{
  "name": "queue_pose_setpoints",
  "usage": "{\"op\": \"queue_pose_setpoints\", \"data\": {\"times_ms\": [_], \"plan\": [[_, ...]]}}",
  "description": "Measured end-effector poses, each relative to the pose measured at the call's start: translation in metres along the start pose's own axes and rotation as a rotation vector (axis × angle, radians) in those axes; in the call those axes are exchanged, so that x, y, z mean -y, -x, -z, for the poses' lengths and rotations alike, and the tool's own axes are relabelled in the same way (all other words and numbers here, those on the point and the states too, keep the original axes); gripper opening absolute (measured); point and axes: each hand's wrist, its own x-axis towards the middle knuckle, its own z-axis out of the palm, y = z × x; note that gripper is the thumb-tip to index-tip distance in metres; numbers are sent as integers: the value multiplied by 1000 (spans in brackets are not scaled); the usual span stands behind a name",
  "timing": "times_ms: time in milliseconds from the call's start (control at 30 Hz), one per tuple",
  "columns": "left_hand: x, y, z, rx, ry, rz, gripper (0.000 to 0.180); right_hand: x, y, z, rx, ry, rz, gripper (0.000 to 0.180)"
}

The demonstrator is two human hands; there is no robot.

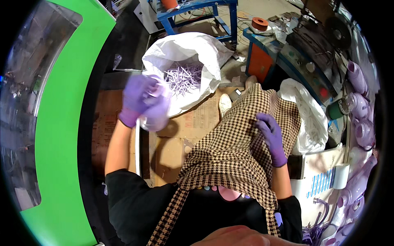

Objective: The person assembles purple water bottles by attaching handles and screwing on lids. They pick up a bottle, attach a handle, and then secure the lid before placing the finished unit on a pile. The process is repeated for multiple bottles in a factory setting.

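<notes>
My left hand (134, 100), in a purple glove, is closed on a translucent lilac plastic container (156, 117). Both are smeared by motion, so the container's exact shape is unclear. They are just left of a large white sack (209, 53), whose mouth gapes around a heap of thin lilac plastic sticks (184, 78). My right hand (271, 137), gloved in the same purple, hovers over the checked apron (230, 147) on my lap. Its fingers are loosely bent and apart, with nothing visible in them.
A green-framed machine (61, 135) with a clear window runs along the left. Cardboard (201, 119) covers the floor. At right are another white sack (314, 131), a blue-edged bench (283, 53), a roll of printed labels (340, 176) and several lilac plastic containers (357, 184).
</notes>
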Motion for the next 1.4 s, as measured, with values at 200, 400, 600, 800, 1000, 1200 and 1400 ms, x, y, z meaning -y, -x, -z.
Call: {"op": "queue_pose_setpoints", "data": {"times_ms": [200,400,600,800,1000,1200,1400], "plan": [[-139,-37,-93,-194,272,-394,41,90,-12,-43,69,128,109,47],[-175,-74,-115,-270,488,-210,75,70,-11,-8,44,80,186,37],[-168,-66,-124,-77,539,-8,91,60,6,-16,-262,471,577,48],[-189,-56,-116,-94,332,-19,100,56,17,-32,29,734,495,65],[-192,-52,-128,-74,377,-172,82,23,21,-35,13,803,465,43],[-178,-58,-126,-32,338,-126,67,28,15,-27,113,578,558,62],[-38,-56,-139,-329,291,315,86,34,-1,113,-118,971,547,34]]}}
